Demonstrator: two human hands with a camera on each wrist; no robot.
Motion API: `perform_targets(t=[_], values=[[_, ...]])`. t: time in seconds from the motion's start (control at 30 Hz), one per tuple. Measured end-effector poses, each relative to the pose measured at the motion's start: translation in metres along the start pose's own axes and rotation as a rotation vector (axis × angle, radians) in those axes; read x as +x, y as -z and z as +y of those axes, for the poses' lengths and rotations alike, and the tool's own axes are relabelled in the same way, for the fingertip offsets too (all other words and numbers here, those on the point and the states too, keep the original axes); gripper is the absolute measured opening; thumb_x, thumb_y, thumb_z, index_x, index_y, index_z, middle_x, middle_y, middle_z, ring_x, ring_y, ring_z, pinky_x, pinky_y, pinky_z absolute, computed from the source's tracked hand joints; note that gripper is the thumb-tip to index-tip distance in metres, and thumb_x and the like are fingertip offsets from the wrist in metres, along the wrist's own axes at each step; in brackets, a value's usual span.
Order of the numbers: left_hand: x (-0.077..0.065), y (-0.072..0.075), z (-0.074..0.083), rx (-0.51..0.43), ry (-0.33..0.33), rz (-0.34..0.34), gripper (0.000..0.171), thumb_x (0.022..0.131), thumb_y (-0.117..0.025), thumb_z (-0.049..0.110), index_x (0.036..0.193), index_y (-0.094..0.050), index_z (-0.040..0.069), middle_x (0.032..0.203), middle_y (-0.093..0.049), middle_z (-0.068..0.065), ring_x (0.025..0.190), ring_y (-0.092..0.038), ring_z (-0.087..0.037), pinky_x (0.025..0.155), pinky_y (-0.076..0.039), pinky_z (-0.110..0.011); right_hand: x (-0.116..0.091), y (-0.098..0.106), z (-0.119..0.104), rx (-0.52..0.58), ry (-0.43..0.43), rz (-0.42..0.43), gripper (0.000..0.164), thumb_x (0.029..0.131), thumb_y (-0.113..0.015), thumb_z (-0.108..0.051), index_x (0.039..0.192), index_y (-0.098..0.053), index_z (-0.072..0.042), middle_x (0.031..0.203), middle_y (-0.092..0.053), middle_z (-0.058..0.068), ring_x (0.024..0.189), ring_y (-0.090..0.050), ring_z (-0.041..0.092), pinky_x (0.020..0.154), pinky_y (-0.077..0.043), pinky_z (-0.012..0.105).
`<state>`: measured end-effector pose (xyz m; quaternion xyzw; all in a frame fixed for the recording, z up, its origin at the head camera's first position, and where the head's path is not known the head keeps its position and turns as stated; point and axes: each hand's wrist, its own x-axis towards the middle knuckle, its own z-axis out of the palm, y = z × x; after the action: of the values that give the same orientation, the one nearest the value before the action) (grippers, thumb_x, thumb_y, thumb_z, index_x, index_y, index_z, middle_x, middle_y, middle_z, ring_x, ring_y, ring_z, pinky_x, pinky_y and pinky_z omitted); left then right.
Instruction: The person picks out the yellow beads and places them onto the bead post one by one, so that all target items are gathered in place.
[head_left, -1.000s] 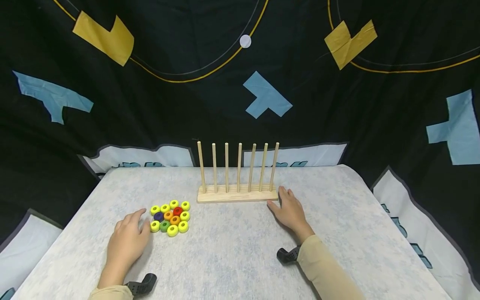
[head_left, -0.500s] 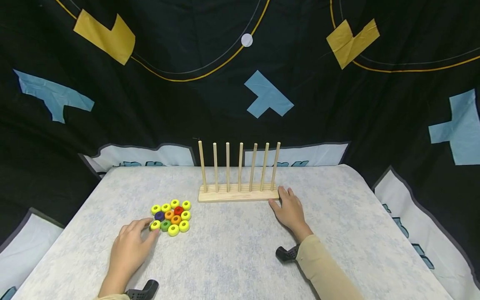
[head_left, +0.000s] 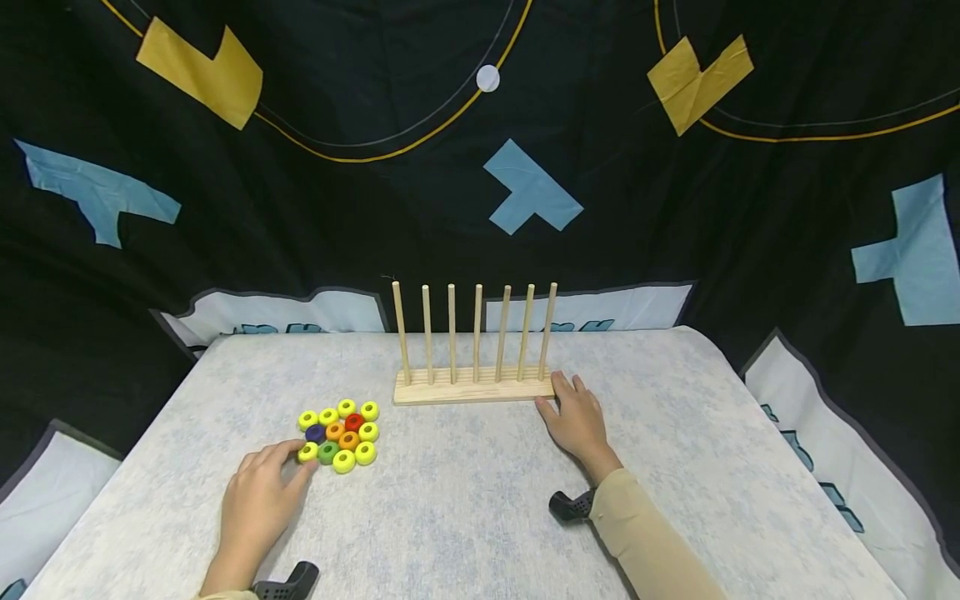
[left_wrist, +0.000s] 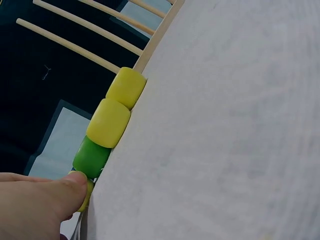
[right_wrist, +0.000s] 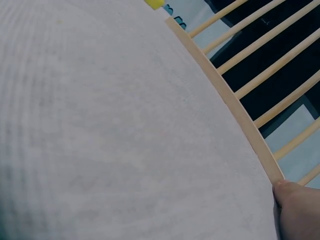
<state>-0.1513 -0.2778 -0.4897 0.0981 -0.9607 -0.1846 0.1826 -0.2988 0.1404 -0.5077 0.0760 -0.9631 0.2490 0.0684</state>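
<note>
At the left grip point(head_left: 258, 497), a yellow bead point(head_left: 308, 452) is held in a pinch; a green bead point(head_left: 327, 453) lies just beyond, to the grip's right. Farther right, the right grip point(head_left: 577, 427) clasps one end of the wooden rack point(head_left: 468, 391).

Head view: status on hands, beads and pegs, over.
Left hand pinches corner yellow bead. Green bead close beside it. Right hand holds right end of wooden rack. All seven pegs bare.

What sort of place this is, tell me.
Probably a makeshift indoor activity or recording station, though no whole room shows. A dark patterned curtain hangs close behind a pale mottled table, which holds a wooden peg rack and colored beads.
</note>
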Motion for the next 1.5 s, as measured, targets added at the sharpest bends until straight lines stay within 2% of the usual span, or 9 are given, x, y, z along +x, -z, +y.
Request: perform_targets(t=[0.3,0.73,1.03,1.2,1.33,1.5], values=[[0.002,-0.003,0.002,0.009,0.017,0.018,0.042,0.087,-0.075,0.026,0.122,-0.065,0.004,0.119,-0.068,-0.022,0.106,-0.058,-0.04,0.086,-0.046,-0.059,0.0,0.0,0.001,-0.034,-0.005,0.007,0.063,0.103,-0.047,-0.043,0.153,-0.036,-0.006,0.16,-0.035,0.012,0.15,-0.025,0.04,0.121,-0.019,0.058],[0.005,-0.007,0.001,-0.017,0.023,0.011,0.045,0.088,-0.075,0.023,0.125,-0.064,0.0,0.122,-0.065,-0.025,0.109,-0.055,-0.041,0.089,-0.045,-0.059,0.0,-0.001,0.002,-0.049,-0.006,0.01,0.063,0.103,-0.045,-0.044,0.154,-0.035,-0.007,0.16,-0.035,0.012,0.15,-0.025,0.04,0.121,-0.02,0.058],[0.005,-0.006,0.003,-0.039,0.078,0.007,0.043,0.088,-0.075,0.021,0.124,-0.064,0.001,0.123,-0.065,-0.025,0.111,-0.054,-0.04,0.091,-0.043,-0.059,-0.001,-0.001,0.001,-0.045,-0.006,0.015,0.063,0.103,-0.046,-0.044,0.154,-0.035,-0.008,0.16,-0.036,0.011,0.15,-0.025,0.039,0.121,-0.019,0.058],[0.005,0.0,0.006,-0.08,0.112,0.044,0.043,0.088,-0.075,0.021,0.124,-0.064,0.002,0.124,-0.065,-0.025,0.113,-0.053,-0.042,0.093,-0.042,-0.06,0.0,-0.001,0.0,-0.046,-0.004,0.006,0.063,0.104,-0.045,-0.044,0.155,-0.034,-0.009,0.16,-0.035,0.01,0.151,-0.024,0.039,0.122,-0.019,0.057],[0.005,0.006,0.01,-0.131,0.081,0.106,0.041,0.087,-0.077,0.019,0.122,-0.065,0.002,0.123,-0.066,-0.024,0.114,-0.054,-0.042,0.094,-0.041,-0.059,-0.001,-0.002,0.0,-0.046,-0.001,0.007,0.063,0.103,-0.046,-0.044,0.155,-0.034,-0.009,0.16,-0.035,0.011,0.151,-0.025,0.038,0.122,-0.019,0.057],[0.006,0.013,0.026,-0.184,-0.016,0.16,0.039,0.084,-0.079,0.018,0.118,-0.068,0.003,0.118,-0.069,-0.021,0.112,-0.056,-0.04,0.093,-0.042,-0.058,-0.001,-0.002,-0.001,-0.056,0.001,0.005,0.063,0.104,-0.045,-0.044,0.155,-0.034,-0.008,0.16,-0.035,0.011,0.151,-0.025,0.038,0.122,-0.019,0.056]])
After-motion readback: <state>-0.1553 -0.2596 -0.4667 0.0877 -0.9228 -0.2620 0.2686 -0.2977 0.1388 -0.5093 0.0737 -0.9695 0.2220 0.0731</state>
